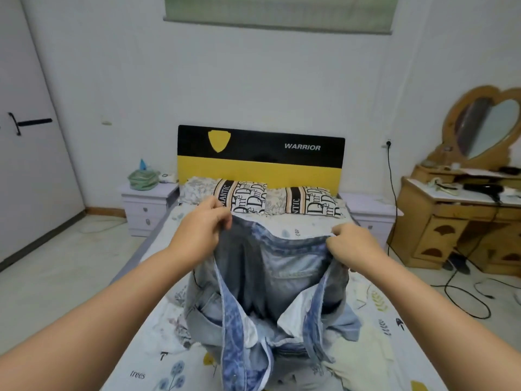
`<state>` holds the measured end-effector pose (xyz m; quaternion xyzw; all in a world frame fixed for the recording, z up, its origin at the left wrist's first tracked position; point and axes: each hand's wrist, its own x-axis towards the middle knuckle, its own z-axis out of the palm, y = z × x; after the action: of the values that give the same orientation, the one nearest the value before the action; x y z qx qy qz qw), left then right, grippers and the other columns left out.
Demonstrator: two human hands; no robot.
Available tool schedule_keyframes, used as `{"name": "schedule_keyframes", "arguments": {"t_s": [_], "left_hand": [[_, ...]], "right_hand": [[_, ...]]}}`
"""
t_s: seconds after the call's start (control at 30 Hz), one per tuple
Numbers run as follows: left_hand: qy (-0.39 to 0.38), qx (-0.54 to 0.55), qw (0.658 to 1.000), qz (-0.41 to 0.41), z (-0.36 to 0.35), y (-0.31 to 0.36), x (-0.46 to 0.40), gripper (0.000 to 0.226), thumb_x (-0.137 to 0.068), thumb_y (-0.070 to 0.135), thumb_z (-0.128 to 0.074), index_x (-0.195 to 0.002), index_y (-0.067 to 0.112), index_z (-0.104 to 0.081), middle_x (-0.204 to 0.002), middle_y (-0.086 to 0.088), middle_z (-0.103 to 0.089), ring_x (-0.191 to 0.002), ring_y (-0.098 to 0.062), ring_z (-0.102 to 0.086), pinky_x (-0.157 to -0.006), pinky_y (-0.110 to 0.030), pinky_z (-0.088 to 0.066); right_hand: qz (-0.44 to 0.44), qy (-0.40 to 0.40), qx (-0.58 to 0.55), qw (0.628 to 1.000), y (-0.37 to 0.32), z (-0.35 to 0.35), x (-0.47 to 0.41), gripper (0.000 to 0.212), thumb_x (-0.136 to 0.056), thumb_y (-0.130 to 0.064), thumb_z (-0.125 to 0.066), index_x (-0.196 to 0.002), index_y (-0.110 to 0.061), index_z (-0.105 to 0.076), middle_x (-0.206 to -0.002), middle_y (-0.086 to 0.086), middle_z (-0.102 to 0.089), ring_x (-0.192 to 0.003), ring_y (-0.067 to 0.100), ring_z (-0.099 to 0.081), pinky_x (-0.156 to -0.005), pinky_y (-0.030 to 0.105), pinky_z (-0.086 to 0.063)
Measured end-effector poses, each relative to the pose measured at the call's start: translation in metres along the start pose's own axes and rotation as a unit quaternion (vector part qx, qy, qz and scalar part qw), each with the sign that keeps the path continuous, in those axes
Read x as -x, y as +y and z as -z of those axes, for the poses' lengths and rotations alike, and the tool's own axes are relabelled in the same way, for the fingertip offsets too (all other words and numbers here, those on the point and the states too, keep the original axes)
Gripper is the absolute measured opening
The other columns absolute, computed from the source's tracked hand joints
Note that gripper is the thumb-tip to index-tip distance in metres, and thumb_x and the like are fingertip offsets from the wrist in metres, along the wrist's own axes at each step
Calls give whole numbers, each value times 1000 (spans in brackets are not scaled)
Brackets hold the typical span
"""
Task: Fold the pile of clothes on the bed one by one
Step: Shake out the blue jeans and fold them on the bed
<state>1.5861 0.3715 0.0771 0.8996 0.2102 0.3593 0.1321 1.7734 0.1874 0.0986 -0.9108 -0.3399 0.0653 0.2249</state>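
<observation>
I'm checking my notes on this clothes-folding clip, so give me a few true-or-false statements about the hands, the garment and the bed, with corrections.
1. Both hands grip the jeans at the waistband. True: the left hand and the right hand each hold an upper edge.
2. The jeans lie folded flat on the bed. False: they are held up, open at the front, hanging down to the bed sheet.
3. The headboard reads WARRIOR. True.
4. The jeans are black. False: they are light blue denim.
5. Two patterned pillows lie by the headboard. True.
</observation>
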Motion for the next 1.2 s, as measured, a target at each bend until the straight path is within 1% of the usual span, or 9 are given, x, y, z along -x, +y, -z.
{"name": "schedule_keyframes", "arguments": {"t_s": [0.13, 0.37, 0.47, 0.6, 0.7, 0.83, 1.03, 1.1, 1.2], "left_hand": [[-39, 36, 998, 21, 2, -14, 15, 28, -77, -18, -50, -68, 5, -63, -86, -7, -54, -83, -26, -54, -76, -32, -41], [-81, -16, 996, 28, -13, -22, 48, 15, -82, -1, -52, -82, 14, -51, -80, -7, -62, -74, -29, -54, -64, -32, -38], [-127, 1, 992, -2, -17, -20, 62, 22, -78, -5, -46, -77, 16, -41, -75, -4, -48, -68, -25, -42, -64, -33, -34], [-215, -55, 974, -44, -19, -23, 65, 20, -76, -6, -47, -71, 10, -57, -76, 1, -38, -72, -25, -45, -64, -33, -35], [-259, -73, 963, -24, -18, -25, 63, 20, -81, -1, -47, -76, 8, -63, -74, 11, -36, -74, -21, -47, -68, -30, -37], [-299, -93, 950, -3, -13, -27, 59, 17, -84, 8, -45, -87, 9, -62, -86, 2, -42, -83, -19, -48, -71, -28, -35], [-334, -174, 924, -65, 0, -32, 57, 18, -76, 25, -72, -87, 15, -63, -86, 7, -40, -83, -12, -46, -66, -23, -32], [-315, -112, 942, -29, 4, -30, 54, 17, -76, 25, -74, -73, 15, -60, -80, 7, -41, -72, -9, -43, -63, -25, -29], [-216, 130, 963, 97, 15, -28, 48, 29, -82, 11, -68, -62, 15, -48, -72, 0, -46, -66, -14, -47, -63, -28, -39]], "right_hand": [[-11, 26, -172, 985, 8, 13, 4, 28, -85, -7, -48, -59, -11, -42, -47, 6, -41, -41, 21, -42, -38, 22, -31], [29, 93, -262, 960, -12, 36, 11, 22, -84, -5, -47, -62, -5, -50, -51, 9, -41, -43, 21, -40, -42, 25, -32], [43, 113, -260, 958, -18, 48, 13, 29, -84, -4, -50, -55, -9, -50, -47, 5, -42, -41, 21, -41, -38, 22, -33], [38, 134, -263, 955, -15, 55, 16, 27, -84, -5, -51, -57, -10, -54, -50, 7, -46, -43, 21, -42, -43, 25, -34], [30, 136, -254, 957, -9, 57, 17, 26, -85, -6, -52, -60, -11, -55, -53, 7, -48, -44, 20, -43, -44, 26, -37], [28, 138, -237, 961, 3, 52, 17, 29, -85, -7, -53, -56, -11, -54, -48, 5, -45, -44, 20, -41, -43, 24, -32], [6, 128, -182, 975, 25, 37, 18, 25, -84, -16, -55, -59, -11, -53, -50, 1, -40, -50, 18, -34, -50, 27, -24], [9, 112, -148, 983, 30, 29, 20, 23, -85, -17, -52, -63, -13, -49, -55, 3, -39, -54, 18, -34, -52, 30, -22], [16, 56, -146, 988, 38, 17, 20, 22, -89, -13, -45, -68, -5, -47, -68, 14, -45, -65, 21, -40, -57, 31, -24]]}}
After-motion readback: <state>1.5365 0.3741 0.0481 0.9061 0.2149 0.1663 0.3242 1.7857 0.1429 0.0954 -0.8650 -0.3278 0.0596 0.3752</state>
